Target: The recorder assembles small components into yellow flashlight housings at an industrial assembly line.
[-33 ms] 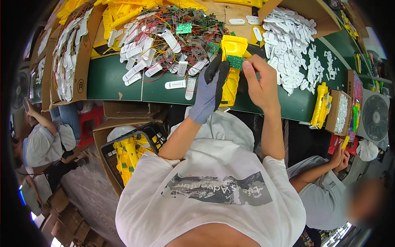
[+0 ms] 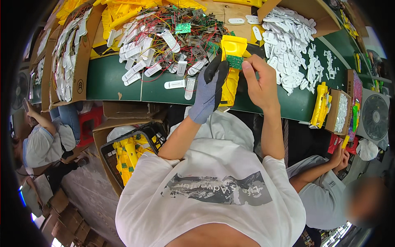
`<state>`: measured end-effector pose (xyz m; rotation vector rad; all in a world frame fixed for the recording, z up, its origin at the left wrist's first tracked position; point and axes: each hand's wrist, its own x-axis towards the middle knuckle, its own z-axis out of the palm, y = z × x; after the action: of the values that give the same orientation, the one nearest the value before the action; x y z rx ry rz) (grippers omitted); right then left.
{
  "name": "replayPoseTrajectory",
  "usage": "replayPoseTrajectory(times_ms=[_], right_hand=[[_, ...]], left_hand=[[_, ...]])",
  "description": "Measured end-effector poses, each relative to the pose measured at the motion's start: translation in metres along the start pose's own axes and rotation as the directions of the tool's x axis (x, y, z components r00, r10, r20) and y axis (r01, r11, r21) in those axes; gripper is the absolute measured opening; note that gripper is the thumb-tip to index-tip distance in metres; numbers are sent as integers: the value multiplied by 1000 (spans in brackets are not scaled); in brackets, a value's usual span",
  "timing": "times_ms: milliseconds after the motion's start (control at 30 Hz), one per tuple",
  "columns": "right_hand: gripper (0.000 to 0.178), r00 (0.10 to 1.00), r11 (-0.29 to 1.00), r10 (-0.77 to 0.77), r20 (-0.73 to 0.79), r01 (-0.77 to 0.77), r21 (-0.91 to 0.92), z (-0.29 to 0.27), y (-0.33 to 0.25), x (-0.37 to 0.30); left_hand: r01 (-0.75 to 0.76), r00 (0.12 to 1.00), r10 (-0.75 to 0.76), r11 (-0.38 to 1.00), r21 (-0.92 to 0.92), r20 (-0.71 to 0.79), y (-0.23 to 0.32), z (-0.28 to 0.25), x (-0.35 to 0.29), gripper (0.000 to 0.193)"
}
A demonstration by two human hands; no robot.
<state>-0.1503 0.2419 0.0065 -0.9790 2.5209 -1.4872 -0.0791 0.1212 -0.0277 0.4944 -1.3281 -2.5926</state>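
Observation:
My left hand [image 2: 210,84], in a grey glove with black fingertips, is closed around a yellow plastic housing [image 2: 231,88] held upright over the near edge of the table. A small green circuit board [image 2: 235,62] lies across the front of the housing. My bare right hand [image 2: 261,80] is closed at the board's right edge, its thumb against that edge; the other fingertips are partly hidden. Just beyond my left hand lies a heap of white plastic covers, wires and circuit boards [image 2: 197,37]. A heap of small white plastic pieces [image 2: 284,45] is to the right.
A cardboard box [image 2: 80,78] of wired white parts stands at the left. Yellow housings [image 2: 321,107] and a small box [image 2: 338,113] sit at the right edge. A black crate [image 2: 109,156] of yellow pieces is low at my left. A co-worker [image 2: 325,181] sits at the right.

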Motion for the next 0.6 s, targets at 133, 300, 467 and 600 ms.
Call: replayPoseTrajectory(times_ms=[133,300,467,600], right_hand=[[22,999,999,-17,-35,18,33,3,-3,-3],[21,998,999,0,-57,-3,-47,9,1,-7],[21,994,994,104,-43,-102,45,15,10,-14],[22,989,988,127,-79,-119,96,21,21,-18]], left_hand=[[17,1000,-17,1000,18,15,2,4,-3,35],[-39,999,41,995,96,-11,-11,2,-4,36],[-54,998,60,977,205,-27,-13,6,-7,32],[-150,988,153,948,279,14,-25,4,-2,31]])
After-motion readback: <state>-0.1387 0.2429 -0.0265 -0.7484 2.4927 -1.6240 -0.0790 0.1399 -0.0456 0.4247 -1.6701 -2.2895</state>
